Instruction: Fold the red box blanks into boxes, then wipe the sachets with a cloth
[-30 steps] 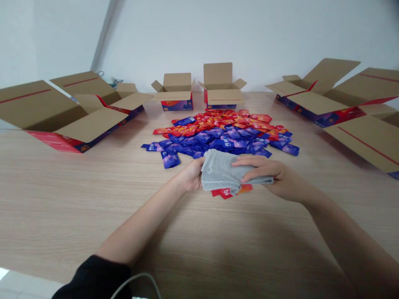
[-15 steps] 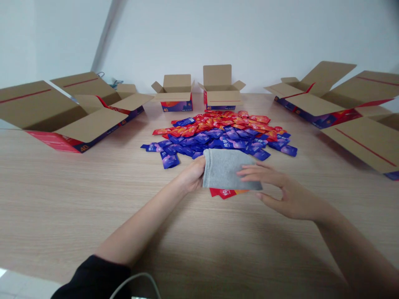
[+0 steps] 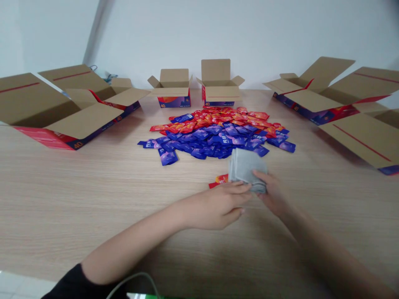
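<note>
A grey cloth, folded into a thick bundle of layers, is held above the table in front of the pile of sachets. My right hand grips its right end, thumb on top, slightly smeared by motion. Against its lower left edge lie the stretched fingers of my left hand, the thumb held apart from them. Just behind my left hand, a red and orange sachet shows on the table, partly hidden by the cloth and hand.
Purple-blue sachets and red sachets lie heaped mid-table. Two open cartons stand at the back, a left one and a right one. More open cartons flank the pile, one left and one right.
The grey cloth has been folded smaller and moved right. My right hand has closed on its end; my left hand has come out from its left edge and moved right, below it.
</note>
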`<state>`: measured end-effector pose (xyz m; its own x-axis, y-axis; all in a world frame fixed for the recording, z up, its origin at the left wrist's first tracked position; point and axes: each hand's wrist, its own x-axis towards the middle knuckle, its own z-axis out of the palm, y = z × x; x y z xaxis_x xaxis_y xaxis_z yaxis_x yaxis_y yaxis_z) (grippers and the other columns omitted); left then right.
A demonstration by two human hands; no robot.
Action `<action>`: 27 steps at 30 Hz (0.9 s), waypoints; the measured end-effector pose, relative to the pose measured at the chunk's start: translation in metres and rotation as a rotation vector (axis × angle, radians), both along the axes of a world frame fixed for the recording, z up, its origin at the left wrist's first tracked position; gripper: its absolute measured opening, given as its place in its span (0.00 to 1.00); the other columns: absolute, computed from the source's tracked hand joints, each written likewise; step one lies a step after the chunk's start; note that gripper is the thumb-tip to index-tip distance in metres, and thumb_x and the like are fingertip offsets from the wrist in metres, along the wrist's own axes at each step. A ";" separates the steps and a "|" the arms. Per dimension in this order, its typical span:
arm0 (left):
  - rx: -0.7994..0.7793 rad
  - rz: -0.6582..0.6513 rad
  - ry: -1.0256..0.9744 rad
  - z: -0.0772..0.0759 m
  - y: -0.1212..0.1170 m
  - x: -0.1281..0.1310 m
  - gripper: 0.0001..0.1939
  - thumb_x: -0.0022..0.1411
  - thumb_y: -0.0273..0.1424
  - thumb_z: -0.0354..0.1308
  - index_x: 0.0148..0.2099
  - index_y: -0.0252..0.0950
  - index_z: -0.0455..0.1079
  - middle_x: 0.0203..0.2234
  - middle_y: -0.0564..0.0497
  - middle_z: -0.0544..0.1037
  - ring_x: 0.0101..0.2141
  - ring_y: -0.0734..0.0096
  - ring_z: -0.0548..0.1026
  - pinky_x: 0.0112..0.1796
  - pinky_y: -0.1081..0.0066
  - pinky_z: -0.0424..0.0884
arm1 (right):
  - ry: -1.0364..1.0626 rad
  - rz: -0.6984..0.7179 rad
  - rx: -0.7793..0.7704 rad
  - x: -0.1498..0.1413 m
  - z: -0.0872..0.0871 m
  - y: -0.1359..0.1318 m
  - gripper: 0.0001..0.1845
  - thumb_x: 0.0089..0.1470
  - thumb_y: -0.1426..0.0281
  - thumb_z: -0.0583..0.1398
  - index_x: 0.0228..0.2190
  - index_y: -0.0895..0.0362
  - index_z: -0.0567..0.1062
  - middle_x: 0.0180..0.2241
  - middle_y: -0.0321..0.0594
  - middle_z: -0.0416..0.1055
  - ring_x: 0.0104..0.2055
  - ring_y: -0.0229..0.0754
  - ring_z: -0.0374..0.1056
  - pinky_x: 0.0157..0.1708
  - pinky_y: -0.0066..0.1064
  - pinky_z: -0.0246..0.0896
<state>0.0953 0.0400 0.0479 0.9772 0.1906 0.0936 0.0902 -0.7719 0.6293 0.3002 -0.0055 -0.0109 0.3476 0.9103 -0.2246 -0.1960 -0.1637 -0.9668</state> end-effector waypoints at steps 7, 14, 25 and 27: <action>0.267 0.345 0.112 -0.052 0.003 -0.040 0.27 0.66 0.28 0.49 0.67 0.32 0.57 0.67 0.39 0.56 0.67 0.49 0.51 0.62 0.46 0.54 | -1.333 -0.034 0.228 0.026 0.025 0.009 0.27 0.57 0.72 0.52 0.58 0.60 0.66 0.55 0.56 0.65 0.57 0.59 0.63 0.54 0.53 0.63; 0.335 0.409 0.150 -0.098 -0.017 -0.038 0.28 0.68 0.32 0.48 0.67 0.29 0.54 0.66 0.39 0.58 0.66 0.49 0.52 0.63 0.48 0.51 | -1.647 0.469 0.041 -0.055 -0.013 0.005 0.31 0.53 0.82 0.50 0.58 0.61 0.68 0.51 0.55 0.68 0.48 0.53 0.70 0.41 0.39 0.71; 0.320 0.434 0.082 -0.089 -0.003 -0.036 0.25 0.67 0.32 0.50 0.64 0.31 0.59 0.59 0.39 0.66 0.58 0.53 0.63 0.56 0.54 0.61 | -1.204 0.135 0.002 0.032 0.030 0.027 0.21 0.56 0.69 0.52 0.50 0.55 0.75 0.42 0.47 0.75 0.45 0.56 0.71 0.45 0.49 0.67; 0.326 0.428 0.083 -0.090 -0.004 -0.036 0.24 0.68 0.32 0.49 0.64 0.31 0.59 0.59 0.39 0.66 0.59 0.53 0.62 0.56 0.53 0.61 | -1.314 0.030 0.069 0.032 0.040 0.022 0.25 0.56 0.70 0.52 0.54 0.54 0.72 0.45 0.48 0.72 0.46 0.57 0.70 0.46 0.50 0.66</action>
